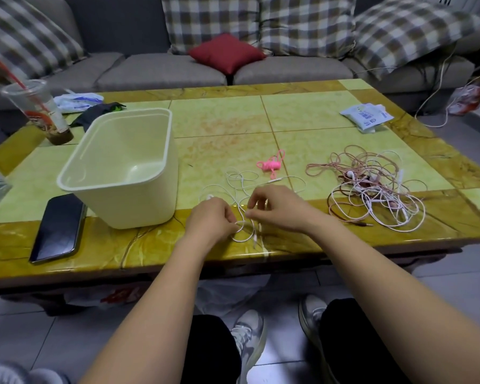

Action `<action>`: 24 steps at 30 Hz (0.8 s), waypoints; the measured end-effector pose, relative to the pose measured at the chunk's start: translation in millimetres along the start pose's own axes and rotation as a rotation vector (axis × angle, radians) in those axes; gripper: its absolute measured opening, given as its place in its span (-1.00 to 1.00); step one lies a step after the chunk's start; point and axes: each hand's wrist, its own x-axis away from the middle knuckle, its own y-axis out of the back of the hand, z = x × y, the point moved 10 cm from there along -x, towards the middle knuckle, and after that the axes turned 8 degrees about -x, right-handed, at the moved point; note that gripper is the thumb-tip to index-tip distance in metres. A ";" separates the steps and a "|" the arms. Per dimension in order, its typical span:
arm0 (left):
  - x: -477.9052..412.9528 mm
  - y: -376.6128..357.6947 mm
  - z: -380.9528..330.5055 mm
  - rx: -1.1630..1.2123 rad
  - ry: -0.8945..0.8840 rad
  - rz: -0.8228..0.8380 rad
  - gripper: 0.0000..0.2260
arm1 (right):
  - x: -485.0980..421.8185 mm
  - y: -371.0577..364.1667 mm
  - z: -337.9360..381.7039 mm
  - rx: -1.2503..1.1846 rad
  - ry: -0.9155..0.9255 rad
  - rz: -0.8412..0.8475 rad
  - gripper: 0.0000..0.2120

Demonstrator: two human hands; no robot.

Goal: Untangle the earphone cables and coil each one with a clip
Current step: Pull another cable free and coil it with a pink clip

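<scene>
Head view: at the near edge of the glossy yellow-green stone tabletop, the left grip pinches a small coil of thin white earphone cable, seemingly to keep its turns from springing apart. Just beside it, the right grip has its fingers curled and nips the same cable at the top of the coil, probably to guide the next turn. The loose remainder of that cable trails across the tabletop beyond both grips, so winding looks barely begun.

To the left lie a black smartphone and a cream rectangular plastic tub, open-topped and likely meant for finished coils. Past the grips, a bright pink silicone clip lies near, handy for fastening. Further right, a tangled heap of pink and white earphone cables sits well apart, not yet sorted. At the far left stands a clear plastic cup with a red straw.
</scene>
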 end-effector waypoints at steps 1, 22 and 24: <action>0.1 0.3 -2.3 -0.005 -0.013 -0.010 -0.87 | 0.4 -10.9 -2.0 0.027 -0.019 0.051 -0.81; 17.7 11.2 -72.6 0.769 -0.237 0.131 -0.73 | 20.8 42.2 -25.4 -0.754 -0.194 -0.240 -0.87; 17.9 6.6 -76.1 0.849 -0.245 0.184 -0.74 | 21.0 44.8 -26.6 -0.755 -0.186 -0.247 -0.86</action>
